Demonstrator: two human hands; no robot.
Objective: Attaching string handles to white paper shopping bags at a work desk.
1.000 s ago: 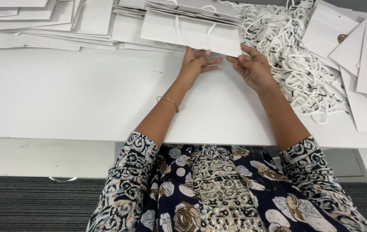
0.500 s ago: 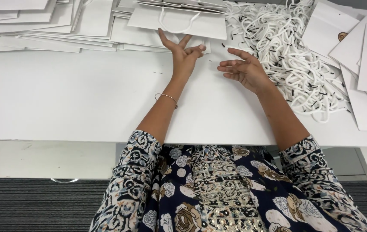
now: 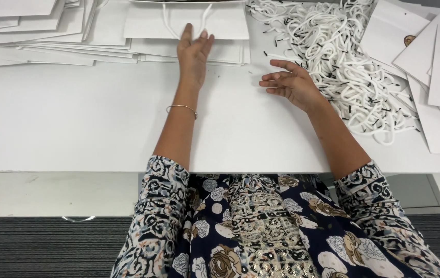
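My left hand (image 3: 193,55) reaches forward with flat fingers resting on the near edge of a white paper bag (image 3: 225,20) with a white cord handle, which lies on top of a stack of flat white bags (image 3: 179,49). My right hand (image 3: 293,82) hovers just above the white table (image 3: 76,118), fingers loosely spread, holding nothing. It sits just left of a big heap of white cord handles with black tips (image 3: 343,56).
More flat white bags are piled at the far left (image 3: 29,31) and fanned out at the right (image 3: 436,62). The table's near edge runs across the middle of the view. Below it are a white shelf (image 3: 55,193) and grey carpet.
Both hands held a white bag together near the middle. The bag now lies on the far stack, my left hand has followed it forward, and my right hand has let go and drawn back.
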